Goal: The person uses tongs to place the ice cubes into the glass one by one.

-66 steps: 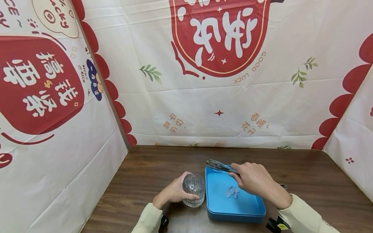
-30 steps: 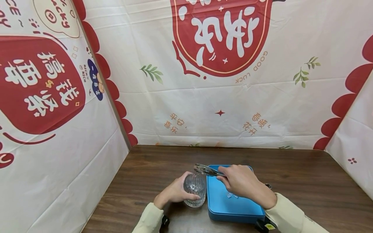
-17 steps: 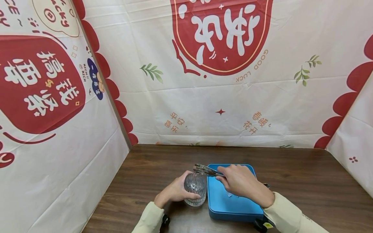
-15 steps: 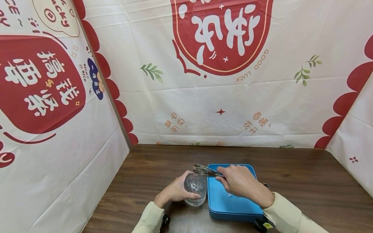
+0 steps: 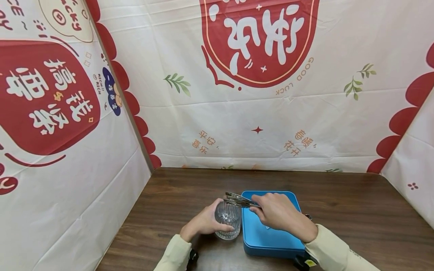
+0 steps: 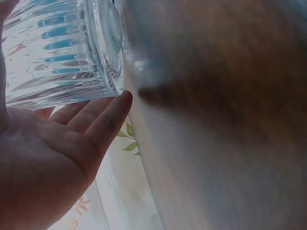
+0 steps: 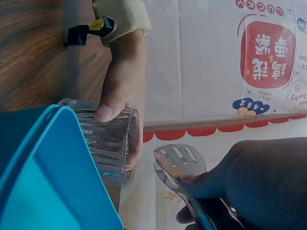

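My left hand (image 5: 203, 222) grips a clear ribbed glass (image 5: 228, 222) around its side, with the thumb on the near face. In the left wrist view the fingers pass behind the glass near its thick base. My right hand (image 5: 278, 210) holds metal tongs (image 7: 180, 160) by their handles; their slotted heads hang close over the glass's far rim. No piece shows between the heads in the right wrist view. Just right of the glass stands a shallow blue box (image 5: 271, 241). A small clear piece (image 5: 267, 227) like ice shows inside it, partly hidden by my right hand.
The brown wooden table (image 5: 183, 184) reaches back to a white printed cloth wall (image 5: 203, 124). Another cloth wall (image 5: 84, 195) runs along the left side. A small dark, rounded thing (image 5: 308, 216) shows beyond my right forearm.
My right hand has carried the tongs leftward from over the blue box to above the glass, then barely moved, the heads dipping slightly. My left hand has kept its grip on the glass.
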`<control>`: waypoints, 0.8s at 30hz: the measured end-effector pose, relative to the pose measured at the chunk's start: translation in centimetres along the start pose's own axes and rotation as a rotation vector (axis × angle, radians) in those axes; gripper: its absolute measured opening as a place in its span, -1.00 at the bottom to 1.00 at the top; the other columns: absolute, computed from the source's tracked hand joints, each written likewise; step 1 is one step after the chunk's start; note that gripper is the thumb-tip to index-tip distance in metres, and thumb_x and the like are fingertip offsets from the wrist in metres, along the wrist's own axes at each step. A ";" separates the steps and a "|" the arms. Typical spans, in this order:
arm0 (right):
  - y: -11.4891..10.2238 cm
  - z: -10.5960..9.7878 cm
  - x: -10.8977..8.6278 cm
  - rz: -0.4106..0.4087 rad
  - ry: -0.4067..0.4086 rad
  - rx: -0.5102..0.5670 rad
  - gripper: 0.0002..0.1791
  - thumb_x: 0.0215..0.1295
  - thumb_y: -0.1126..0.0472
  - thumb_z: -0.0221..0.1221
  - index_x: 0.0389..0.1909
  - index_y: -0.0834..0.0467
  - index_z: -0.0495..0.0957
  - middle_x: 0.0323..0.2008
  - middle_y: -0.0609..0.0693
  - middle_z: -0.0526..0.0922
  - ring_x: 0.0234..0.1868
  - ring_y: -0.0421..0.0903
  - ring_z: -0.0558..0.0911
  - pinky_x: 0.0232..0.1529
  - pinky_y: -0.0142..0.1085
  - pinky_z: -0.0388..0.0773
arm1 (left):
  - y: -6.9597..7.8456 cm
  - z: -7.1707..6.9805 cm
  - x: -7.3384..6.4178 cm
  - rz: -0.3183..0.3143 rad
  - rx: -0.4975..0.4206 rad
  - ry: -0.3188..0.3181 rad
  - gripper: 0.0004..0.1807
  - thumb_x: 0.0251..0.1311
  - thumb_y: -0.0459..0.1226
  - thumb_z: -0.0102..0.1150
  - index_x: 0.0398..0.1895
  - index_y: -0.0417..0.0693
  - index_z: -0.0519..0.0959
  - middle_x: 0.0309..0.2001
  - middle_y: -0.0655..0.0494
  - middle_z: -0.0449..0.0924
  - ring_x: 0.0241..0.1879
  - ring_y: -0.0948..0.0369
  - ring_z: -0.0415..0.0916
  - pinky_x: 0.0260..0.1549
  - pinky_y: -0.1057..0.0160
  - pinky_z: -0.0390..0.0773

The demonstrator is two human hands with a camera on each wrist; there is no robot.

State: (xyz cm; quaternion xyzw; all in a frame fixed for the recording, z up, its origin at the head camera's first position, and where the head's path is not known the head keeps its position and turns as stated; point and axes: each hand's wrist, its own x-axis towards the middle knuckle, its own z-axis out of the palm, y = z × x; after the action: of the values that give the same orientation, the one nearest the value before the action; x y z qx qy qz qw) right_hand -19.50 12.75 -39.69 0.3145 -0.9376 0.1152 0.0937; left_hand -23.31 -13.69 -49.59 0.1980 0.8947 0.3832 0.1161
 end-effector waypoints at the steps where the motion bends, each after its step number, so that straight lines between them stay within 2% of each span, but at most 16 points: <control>1: 0.0 0.0 0.0 0.000 0.000 0.003 -0.77 0.36 0.05 0.22 -0.46 -0.03 0.44 -0.75 -0.22 0.20 -0.73 -0.31 0.21 -0.70 -0.41 0.13 | 0.0 0.0 0.0 0.000 0.001 0.000 0.00 -0.10 0.15 0.51 0.37 0.03 0.23 0.01 0.14 0.50 -0.10 0.23 0.49 -0.09 0.13 0.53; 12: 0.1 0.0 0.0 0.005 0.001 0.004 -0.78 0.37 0.06 0.21 -0.46 -0.03 0.44 -0.74 -0.21 0.21 -0.73 -0.30 0.21 -0.70 -0.41 0.13 | -0.1 0.0 0.1 0.005 -0.043 -0.008 -0.03 -0.08 0.07 0.53 0.37 0.02 0.22 0.00 0.14 0.50 -0.11 0.24 0.49 -0.11 0.16 0.55; 24: 0.5 -0.4 -0.3 -0.004 0.022 -0.002 -0.77 0.38 0.04 0.20 -0.45 -0.03 0.42 -0.73 -0.22 0.21 -0.73 -0.31 0.21 -0.70 -0.40 0.15 | -0.2 0.1 0.1 0.028 -0.071 -0.015 -0.12 -0.08 0.05 0.53 0.31 0.15 0.27 0.01 0.17 0.51 -0.10 0.26 0.50 -0.11 0.16 0.54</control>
State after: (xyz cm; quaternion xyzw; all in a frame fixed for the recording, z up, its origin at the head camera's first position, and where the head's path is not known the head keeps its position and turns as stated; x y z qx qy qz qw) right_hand -19.54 13.44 -39.49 0.3148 -0.9361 0.1175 0.1043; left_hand -23.42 -13.69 -49.77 0.2090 0.8768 0.4147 0.1245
